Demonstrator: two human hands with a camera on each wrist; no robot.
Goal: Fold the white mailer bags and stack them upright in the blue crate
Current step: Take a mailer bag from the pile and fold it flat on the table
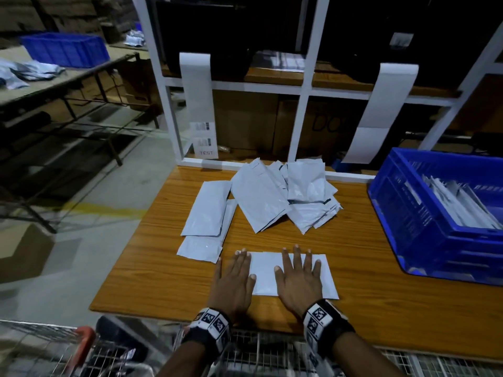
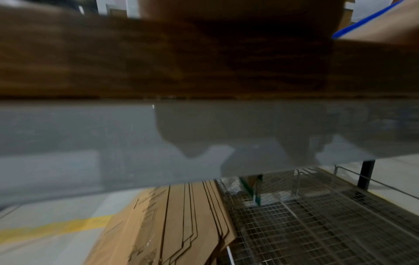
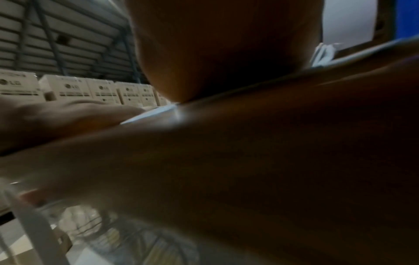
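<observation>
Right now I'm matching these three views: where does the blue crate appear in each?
Head: blue crate at right edge, on the wooden table, bags upright inside.
Left wrist: only a blue strip, top right, probably its rim.
Right wrist: blue patch, top right corner, probably its wall.
Shared landmark: the wooden table.

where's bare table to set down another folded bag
Bare wood lies between the folded bag under both hands and the blue crate, and left of the left hand. The far middle is crowded by the loose bag pile.
</observation>
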